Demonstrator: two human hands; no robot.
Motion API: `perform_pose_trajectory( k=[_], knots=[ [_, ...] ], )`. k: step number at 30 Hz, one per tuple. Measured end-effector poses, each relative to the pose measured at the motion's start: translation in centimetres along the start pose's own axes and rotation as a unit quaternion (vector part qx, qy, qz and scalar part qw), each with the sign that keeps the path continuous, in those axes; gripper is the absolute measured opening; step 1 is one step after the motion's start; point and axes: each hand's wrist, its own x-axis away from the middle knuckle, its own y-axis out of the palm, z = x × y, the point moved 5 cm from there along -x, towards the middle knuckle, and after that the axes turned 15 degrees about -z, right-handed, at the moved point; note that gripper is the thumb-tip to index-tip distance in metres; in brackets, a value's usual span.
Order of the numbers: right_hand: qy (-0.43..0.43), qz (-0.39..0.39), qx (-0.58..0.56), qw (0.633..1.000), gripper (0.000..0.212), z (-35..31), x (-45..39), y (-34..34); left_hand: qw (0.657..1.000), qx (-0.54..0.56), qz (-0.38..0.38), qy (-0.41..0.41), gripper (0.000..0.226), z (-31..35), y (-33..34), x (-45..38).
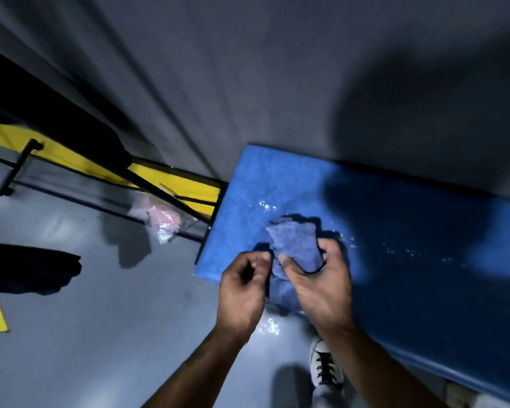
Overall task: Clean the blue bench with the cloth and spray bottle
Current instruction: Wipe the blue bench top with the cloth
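The blue bench [395, 225] runs from the centre to the right edge, against the grey wall. Wet droplets glisten on its top near the left end. A bluish-purple cloth [295, 242] is bunched up over the bench's near left corner. My right hand [321, 284] grips the cloth, thumb and fingers wrapped around it. My left hand [242, 290] is just left of it, fingers curled, fingertips pinching at the cloth's left edge. No spray bottle is in view.
A black metal rack with yellow panels [171, 187] stands left of the bench, a clear plastic bag with something pink [162, 219] beneath it. A dark object [30, 269] juts in at the left. My white shoe [324, 363] is on the grey floor.
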Motion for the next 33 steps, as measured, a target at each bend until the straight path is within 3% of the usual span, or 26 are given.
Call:
perform_pose_trajectory(
  k=[2, 6, 9, 12, 15, 16, 18, 19, 22, 33],
  knots=[
    [0.009, 0.015, -0.012, 1.0, 0.041, -1.4, -0.8, 1.9, 0.999, 0.025, -0.037, -0.01, 0.014, 0.6, -0.8, -1.1],
    [0.027, 0.023, -0.065, 0.997, 0.017, -0.9, -1.8, 4.7, 1.0, -0.001, -0.017, -0.023, 0.013, -0.8, -4.7, -3.8],
    [0.071, -0.014, 0.061, 0.995, 0.016, 0.9, -2.2, 5.8, 0.993, -0.113, -0.009, -0.017, 0.012, -2.3, -7.2, -5.7],
    [0.089, -0.015, 0.131, 0.987, 0.017, 2.6, -1.9, 7.0, 0.959, -0.276, -0.039, 0.046, 0.002, -2.2, -8.5, -6.5],
    [0.008, 0.017, 0.182, 0.983, 0.027, 1.8, -0.7, 7.1, 0.955, -0.277, -0.048, 0.09, 0.012, -1.6, -9.6, -6.1],
    [-0.041, 0.021, 0.249, 0.967, 0.031, 0.9, -0.4, 7.4, 0.962, -0.254, -0.037, 0.091, 0.014, -1.6, -10.2, -6.3],
    [-0.139, -0.005, 0.42, 0.897, 0.032, -0.3, -0.4, 8.8, 0.967, -0.242, -0.029, 0.078, 0.011, -2.2, -11.2, -7.7],
    [-0.176, -0.035, 0.471, 0.863, 0.034, -0.6, -0.7, 9.9, 0.967, -0.245, -0.026, 0.071, 0.022, -2.6, -11.6, -8.8],
    [-0.191, -0.127, 0.558, 0.797, 0.051, 1.3, -1.7, 12.8, 0.968, -0.244, -0.019, 0.045, 0.035, -3.1, -11.6, -11.9],
    [-0.191, -0.174, 0.636, 0.727, 0.063, 3.0, -4.0, 14.0, 0.994, -0.1, -0.032, 0.011, 0.041, -5.6, -10.4, -12.5]
  ],
)
